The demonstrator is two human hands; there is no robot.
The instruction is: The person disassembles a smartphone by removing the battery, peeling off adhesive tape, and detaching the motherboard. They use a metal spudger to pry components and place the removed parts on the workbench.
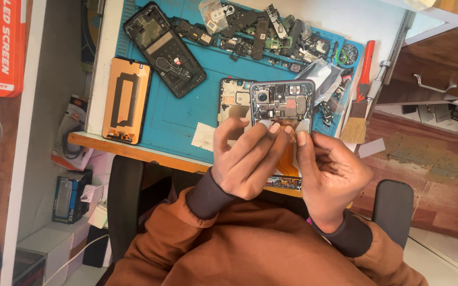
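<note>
I hold an opened phone (pixel 283 105) with its back cover off, so the camera module and circuit board show. My left hand (pixel 245 159) wraps over the phone's middle, fingers laid across the inside. My right hand (pixel 328 175) grips the right edge, its thumb pressed on the phone's inner surface. An orange flex part shows between my hands. Both hands hover over the near edge of a blue work mat (pixel 186 111).
On the mat lie a dark phone frame (pixel 164 48), a second frame (pixel 234 98) and a pile of small phone parts (pixel 271 32). A copper-backed screen (pixel 126 100) rests at the mat's left. A brush (pixel 359 106) lies at the right. Boxes sit low left.
</note>
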